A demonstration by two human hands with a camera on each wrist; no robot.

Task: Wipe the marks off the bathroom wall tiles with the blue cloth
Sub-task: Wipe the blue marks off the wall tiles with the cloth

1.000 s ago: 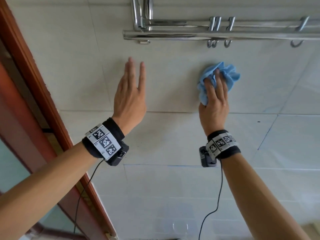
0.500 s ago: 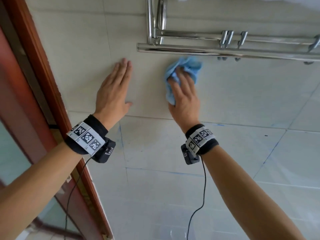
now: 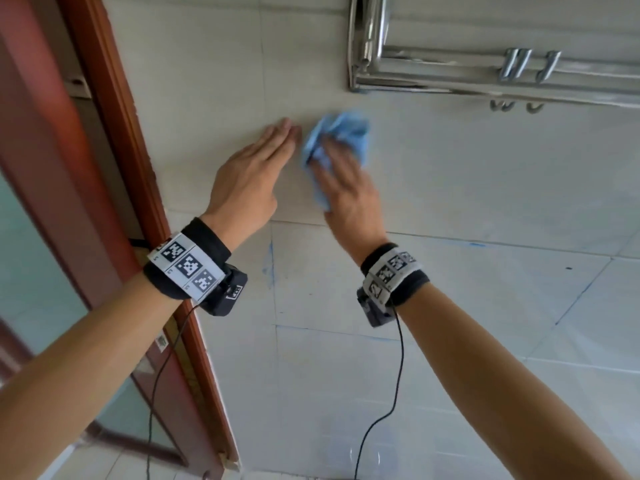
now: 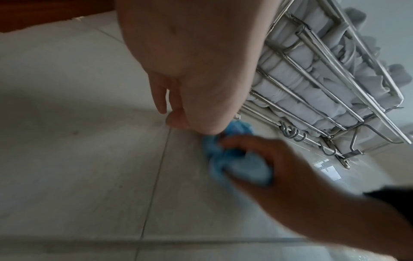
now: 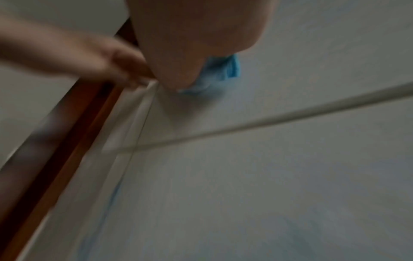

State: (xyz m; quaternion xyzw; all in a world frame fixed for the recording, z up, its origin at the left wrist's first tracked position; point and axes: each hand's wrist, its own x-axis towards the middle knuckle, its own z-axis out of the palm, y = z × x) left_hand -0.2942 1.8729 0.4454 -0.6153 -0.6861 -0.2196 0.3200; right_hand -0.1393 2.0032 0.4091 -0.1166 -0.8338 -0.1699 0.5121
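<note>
The bunched blue cloth (image 3: 341, 133) lies against the pale wall tiles (image 3: 467, 174), just below the left end of the towel rack. My right hand (image 3: 344, 178) grips it with curled fingers and presses it to the wall; the left wrist view shows the cloth (image 4: 236, 167) wrapped in that hand (image 4: 290, 169). My left hand (image 3: 263, 161) rests flat on the tile right beside the cloth, fingers straight. Blue marks (image 3: 270, 261) run along a vertical grout line below the hands; another blue streak (image 3: 478, 244) sits on the horizontal joint to the right.
A chrome towel rack (image 3: 485, 81) with hooks juts out above right, holding white towels (image 4: 312, 79). A red-brown wooden door frame (image 3: 121, 168) borders the wall on the left. A faint blue line (image 3: 346, 336) and a dark speck (image 3: 568, 268) mark the lower tiles.
My right hand has slid the cloth leftward along the wall, from under the rack's hooks to beside my left hand. The left hand has stayed flat on the tile.
</note>
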